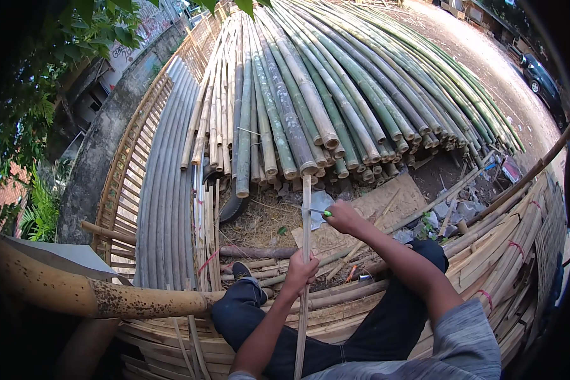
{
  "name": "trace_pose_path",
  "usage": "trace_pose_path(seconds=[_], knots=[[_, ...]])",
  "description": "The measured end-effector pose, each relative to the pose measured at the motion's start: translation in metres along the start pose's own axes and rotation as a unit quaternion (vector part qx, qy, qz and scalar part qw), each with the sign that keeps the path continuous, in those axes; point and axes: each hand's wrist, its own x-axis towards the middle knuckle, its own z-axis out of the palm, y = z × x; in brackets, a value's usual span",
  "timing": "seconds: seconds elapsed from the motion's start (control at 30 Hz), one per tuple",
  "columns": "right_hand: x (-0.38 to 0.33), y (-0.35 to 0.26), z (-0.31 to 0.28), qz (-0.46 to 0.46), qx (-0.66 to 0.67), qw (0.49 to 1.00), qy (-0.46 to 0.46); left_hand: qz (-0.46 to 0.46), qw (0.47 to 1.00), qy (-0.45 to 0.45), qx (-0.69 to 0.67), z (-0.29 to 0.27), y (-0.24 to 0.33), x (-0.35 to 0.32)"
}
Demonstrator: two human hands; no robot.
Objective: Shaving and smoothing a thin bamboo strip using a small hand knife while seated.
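Observation:
Between my legs a long, pale bamboo strip (pixel 306 234) runs upright from my lap toward the pile. My left hand (pixel 301 272) is closed around its middle. Farther up, my right hand (pixel 344 218) grips a knife (pixel 327 214) by its green handle; most of that handle is inside my fist. The blade reaches left and lies against the strip, above my left hand. Beyond the strip's far end are the cut ends of stacked bamboo poles (pixel 308 166).
I sit among bundles of split bamboo (pixel 487 278) tied with pink string. A thick yellow bamboo pole (pixel 107 297) crosses at the left. Grey corrugated sheets (pixel 168 190) lean beside a bamboo fence (pixel 130 158). Flattened cardboard (pixel 392 199) and litter lie ahead; a dark car (pixel 541 82) stands far right.

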Motion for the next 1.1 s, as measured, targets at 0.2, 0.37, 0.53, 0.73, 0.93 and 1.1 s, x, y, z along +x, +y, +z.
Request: trace_pose_path(seconds=[0.2, 0.37, 0.53, 0.73, 0.93, 1.1], knots=[[-0.002, -0.022, 0.016, -0.027, -0.033, 0.997, -0.065, 0.031, 0.998, 0.039, 0.034, -0.005, -0.007, 0.006], [0.0, 0.051, 0.016, 0.123, -0.084, 0.981, 0.122, 0.009, 1.0, 0.01, 0.027, 0.015, -0.016, 0.0], [0.011, -0.005, -0.018, 0.094, -0.059, 0.992, 0.056, -0.038, 0.996, -0.016, -0.075, 0.004, 0.002, 0.0], [0.003, -0.017, 0.0, -0.072, -0.069, 0.995, -0.008, 0.023, 0.995, 0.055, 0.076, 0.011, -0.004, 0.004], [0.013, 0.011, -0.032, 0.081, -0.078, 0.993, 0.044, 0.015, 0.997, 0.023, 0.066, 0.016, -0.005, -0.006], [0.005, -0.021, -0.006, -0.018, -0.072, 0.996, -0.046, 0.081, 0.974, 0.089, 0.192, -0.003, -0.026, 0.007]])
